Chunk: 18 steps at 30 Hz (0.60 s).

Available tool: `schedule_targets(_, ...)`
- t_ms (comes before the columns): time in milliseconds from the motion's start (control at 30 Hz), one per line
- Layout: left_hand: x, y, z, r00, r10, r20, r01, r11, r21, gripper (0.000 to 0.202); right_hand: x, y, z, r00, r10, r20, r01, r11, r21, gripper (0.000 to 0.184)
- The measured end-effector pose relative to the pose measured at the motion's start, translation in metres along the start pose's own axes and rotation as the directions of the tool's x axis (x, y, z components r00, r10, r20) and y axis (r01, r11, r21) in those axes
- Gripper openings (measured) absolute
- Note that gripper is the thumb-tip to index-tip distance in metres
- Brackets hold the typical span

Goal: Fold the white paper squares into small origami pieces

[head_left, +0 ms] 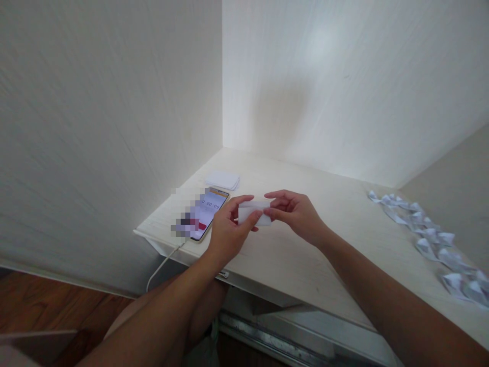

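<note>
Above the front part of the white desk (290, 260), a small folded piece of white paper (256, 210) is held between my two hands. My left hand (233, 221) grips its left side, thumb on the near face and fingers around it. The right edge is pinched by the thumb and fingers of my right hand (292, 210). A crease runs lengthwise across the paper. Behind my left hand lies a stack of white paper sheets (222, 180). Along the right side of the desk, several folded white paper pieces (428, 234) lie in rows.
A phone (208, 214) showing a timer lies left of my hands, with a white cable (164, 267) hanging over the desk's front edge. White panels (183, 102) enclose the desk at the left and back. Below the edge is an open drawer or shelf space with a metal rail (263, 339).
</note>
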<state>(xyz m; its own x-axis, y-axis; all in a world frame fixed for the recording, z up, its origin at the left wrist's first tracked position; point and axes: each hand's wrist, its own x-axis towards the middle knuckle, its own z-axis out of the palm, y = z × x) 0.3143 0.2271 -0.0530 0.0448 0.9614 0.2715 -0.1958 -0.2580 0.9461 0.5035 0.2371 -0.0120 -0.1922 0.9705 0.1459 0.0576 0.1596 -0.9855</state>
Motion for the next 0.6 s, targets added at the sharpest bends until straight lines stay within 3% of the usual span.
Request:
schedule_targets(367, 0.0026, 0.0041, 0.0002, 0.999, -0.050, 0.004, 0.050, 0.998, -0.037, 0.039, -0.0041, 0.0013, 0.0034, 0.998, -0.065, -0.007, 0.065, 0.998, 0.002, 0.032)
schedule_targets(600, 0.0018, 0.0037, -0.0008, 0.999, -0.047, 0.006, 0.047, 0.997, -0.059, 0.038, -0.0036, -0.0007, 0.0023, 0.999, -0.044, -0.014, 0.044, 0.999, -0.006, 0.032)
